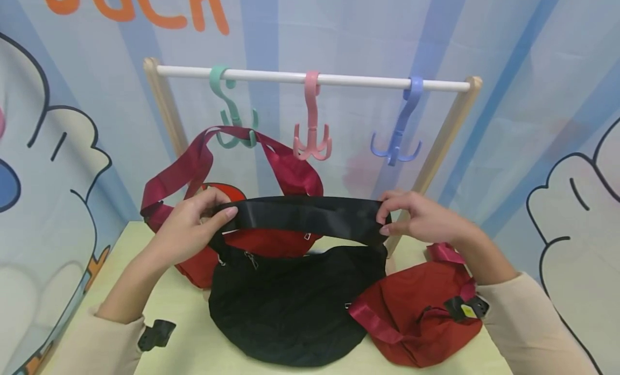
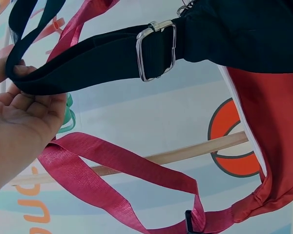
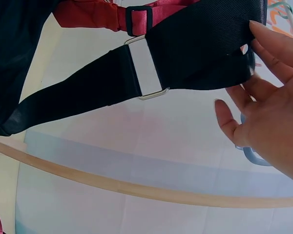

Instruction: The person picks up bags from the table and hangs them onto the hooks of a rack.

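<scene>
A black bag (image 1: 295, 310) with a wide black strap (image 1: 305, 216) hangs below both hands in the head view. My left hand (image 1: 194, 219) pinches the strap's left end between thumb and fingers. At its right end my right hand (image 1: 421, 216) pinches the strap with thumb and fingertips. A metal slider buckle (image 2: 156, 51) sits on the strap in the left wrist view, and another metal buckle (image 3: 146, 66) shows in the right wrist view. Behind the black bag is a red bag (image 1: 276, 241), partly hidden, its maroon strap (image 1: 179, 176) rising to the green hook (image 1: 234, 117).
A white rail (image 1: 358, 80) on wooden posts bears the green hook, a pink hook (image 1: 312, 117) and a blue hook (image 1: 399, 127). A second red bag (image 1: 426, 310) lies at the right on the pale yellow table (image 1: 179, 332). A printed cloth (image 1: 339, 30) stands behind.
</scene>
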A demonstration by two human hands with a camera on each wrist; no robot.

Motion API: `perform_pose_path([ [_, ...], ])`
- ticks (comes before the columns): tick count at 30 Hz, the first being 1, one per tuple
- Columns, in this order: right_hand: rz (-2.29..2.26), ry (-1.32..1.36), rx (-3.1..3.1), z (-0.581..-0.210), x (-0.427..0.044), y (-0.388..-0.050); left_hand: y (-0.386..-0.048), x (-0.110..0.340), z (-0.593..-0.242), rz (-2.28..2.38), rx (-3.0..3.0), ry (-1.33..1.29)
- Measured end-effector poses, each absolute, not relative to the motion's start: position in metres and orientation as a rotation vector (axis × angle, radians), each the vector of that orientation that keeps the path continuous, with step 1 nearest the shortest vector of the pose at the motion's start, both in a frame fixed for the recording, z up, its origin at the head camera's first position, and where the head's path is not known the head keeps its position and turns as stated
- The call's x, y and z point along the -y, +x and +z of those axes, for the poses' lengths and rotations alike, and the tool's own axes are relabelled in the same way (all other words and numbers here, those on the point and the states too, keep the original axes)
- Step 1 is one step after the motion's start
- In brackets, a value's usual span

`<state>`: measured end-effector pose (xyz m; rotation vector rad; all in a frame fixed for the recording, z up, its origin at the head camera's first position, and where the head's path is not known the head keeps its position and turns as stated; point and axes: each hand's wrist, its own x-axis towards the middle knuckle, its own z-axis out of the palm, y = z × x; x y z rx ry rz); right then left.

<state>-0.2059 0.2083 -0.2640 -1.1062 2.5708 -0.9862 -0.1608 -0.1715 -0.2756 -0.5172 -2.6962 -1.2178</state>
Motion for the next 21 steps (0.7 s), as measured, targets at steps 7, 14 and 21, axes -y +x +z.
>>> perform_pose_path([
  [7,-1.02,-1.026,-2.618,-0.262,-0.206,-0.205,-0.161,0.171,-0.275,-1.218,2.671,-0.553],
  [14,-1.171,-1.016,-2.643,-0.258,-0.21,-0.205,-0.162,0.171,-0.269,-1.172,2.667,-0.558],
  [21,-1.18,-1.036,-2.599,-0.25,-0.21,-0.205,-0.161,0.171,-0.264,-1.171,2.671,-0.546],
])
